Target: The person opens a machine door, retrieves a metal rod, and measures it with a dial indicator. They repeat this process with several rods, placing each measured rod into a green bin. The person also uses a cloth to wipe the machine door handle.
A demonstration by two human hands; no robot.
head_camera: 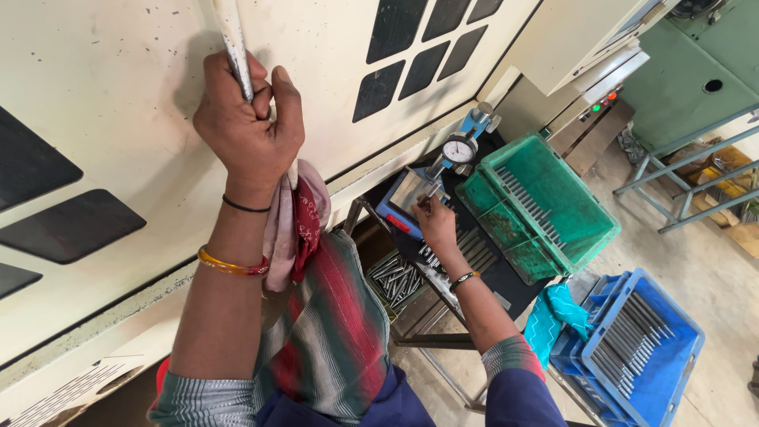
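From the head camera, the left hand point(249, 119) was raised against a cream-painted machine door point(118, 95) with dark window panels, its fingers clamped together around a worn white bar handle point(235, 43) that ran up out of the picture. A pink and red cloth point(296, 217) hung just below that wrist, between the arm and the door. The right hand point(436, 225) reached down to a small black tabletop point(506, 277) beside the machine, its fingers pinched together on a thin metal pin point(428, 195) held at the base of a blue gauge stand point(474, 126) carrying a round white dial point(459, 149); how tightly they gripped could not be told. A blue block point(395, 209) with a grey plate on top lay just beside the fingertips. More metal pins point(474, 249) lay in rows on the tabletop near the wrist, and another heap of them point(395, 277) sat on a lower shelf under it. A green plastic tray point(545, 198) with a row of pins inside rested on the far side of the tabletop, touching the stand's corner. Lower to the right, a blue crate point(640, 348) holding more pins stood on the pale concrete floor point(711, 277), with a teal cloth point(553, 312) draped beside it. Farther back were a green cabinet point(696, 71) and a grey metal frame point(680, 182).
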